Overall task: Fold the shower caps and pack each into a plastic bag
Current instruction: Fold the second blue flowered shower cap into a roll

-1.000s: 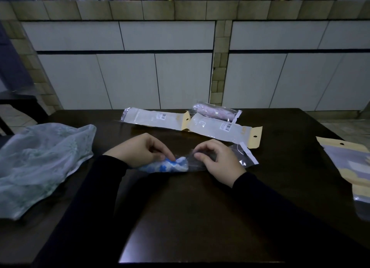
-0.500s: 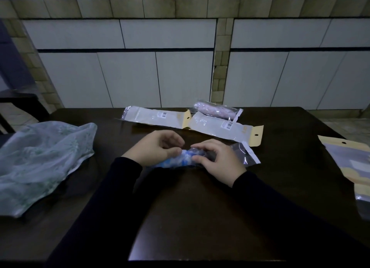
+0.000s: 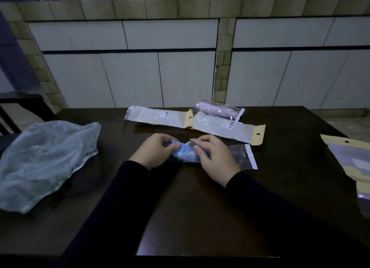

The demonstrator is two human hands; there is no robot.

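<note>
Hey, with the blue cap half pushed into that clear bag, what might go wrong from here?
1. The rolled blue shower cap looks bulky against the clear plastic bag; it may bunch at the mouth or unroll as the left hand pushes.
2. The right hand pinches thin film, which might slip or tear.
3. The bag's sealing flap could fold under.

Bare dark worktop (image 3: 200,207) lies open in front of both sleeves, while a crumpled pale-green cap (image 3: 44,163) blocks the left side, flat packets (image 3: 192,123) line the far edge, and what seems a stack of bags (image 3: 352,167) crowds the right.
</note>
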